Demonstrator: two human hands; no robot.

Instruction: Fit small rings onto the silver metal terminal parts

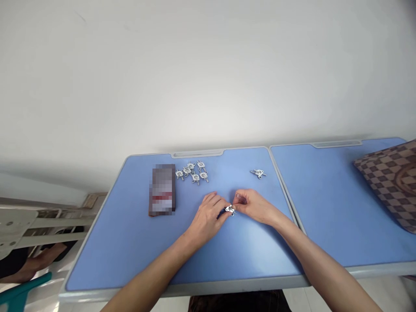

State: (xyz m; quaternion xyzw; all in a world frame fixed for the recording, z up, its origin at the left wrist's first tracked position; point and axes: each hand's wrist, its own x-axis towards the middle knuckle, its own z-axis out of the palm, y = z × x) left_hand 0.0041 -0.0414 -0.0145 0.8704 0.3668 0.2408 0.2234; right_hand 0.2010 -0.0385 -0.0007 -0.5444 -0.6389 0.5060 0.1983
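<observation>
my left hand [208, 218] and my right hand [252, 205] meet near the middle of the blue table [123, 253], fingers drawn together, both pinching one small stamped metal fitting [230, 210] between the fingertips. a dark blue bit shows right against it, too small to tell. at 11 o'clock sits a loose cluster of matching fittings [193, 172], with a blurred box [163, 189] just beside it at 10 o'clock. a lone fitting [258, 173] lies apart at 1 o'clock. a checked brown bag [390, 182] rests at 2 o'clock on the next table [318, 216]. another person's hand [32, 268] shows beyond the table's edge at 8 o'clock.
</observation>
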